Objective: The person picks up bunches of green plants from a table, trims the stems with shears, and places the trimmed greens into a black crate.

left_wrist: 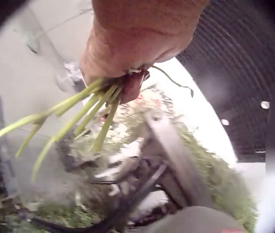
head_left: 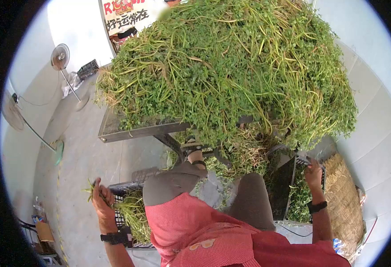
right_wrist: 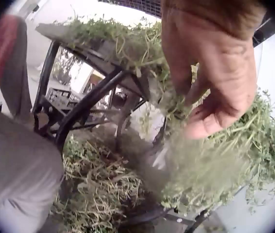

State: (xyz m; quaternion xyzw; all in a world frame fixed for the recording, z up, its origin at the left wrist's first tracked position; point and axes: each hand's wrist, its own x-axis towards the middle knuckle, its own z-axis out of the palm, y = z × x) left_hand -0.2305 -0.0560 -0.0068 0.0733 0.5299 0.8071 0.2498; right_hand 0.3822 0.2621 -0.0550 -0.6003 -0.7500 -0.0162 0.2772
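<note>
Heap of greens point(head_left: 231, 66): piled high on the table point(head_left: 128, 129), stems hanging over its near edge.

Crate point(head_left: 124, 191): set on the floor below the table's left end, stems lying in it.

Right hand point(head_left: 313, 171): held below the table's right end, at a second crate; fingers curled, pinching leafy sprigs point(right_wrist: 200, 160), as seen in the right wrist view.

Left hand point(head_left: 101, 198): held beside the left crate, fingers pressed together around a bunch of stems point(left_wrist: 74, 116).

Bunch: long axis slanted, free ends pointing down and away from the table.
</note>
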